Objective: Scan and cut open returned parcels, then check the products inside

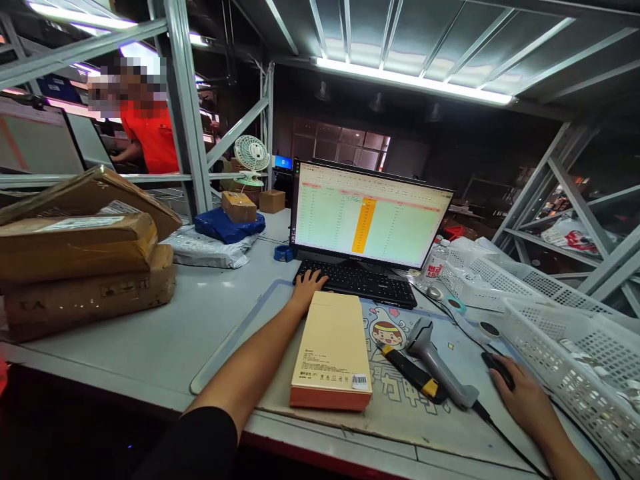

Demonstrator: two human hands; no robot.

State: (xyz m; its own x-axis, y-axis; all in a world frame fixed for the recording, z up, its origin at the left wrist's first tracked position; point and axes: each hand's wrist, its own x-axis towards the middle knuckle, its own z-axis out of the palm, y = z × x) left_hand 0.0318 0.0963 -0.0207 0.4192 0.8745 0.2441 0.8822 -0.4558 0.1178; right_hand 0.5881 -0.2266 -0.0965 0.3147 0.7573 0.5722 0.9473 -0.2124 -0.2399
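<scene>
Head view: the two hands are apart. The left hand spreads its fingers on the left end of one keyboard; the right hand wraps one mouse, near right. Between them lie one box, one knife and one scanner.

the left hand is bare, the sleeve black

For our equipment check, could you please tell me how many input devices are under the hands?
2: the keyboard under the left hand, and the mouse under the right hand.
</scene>
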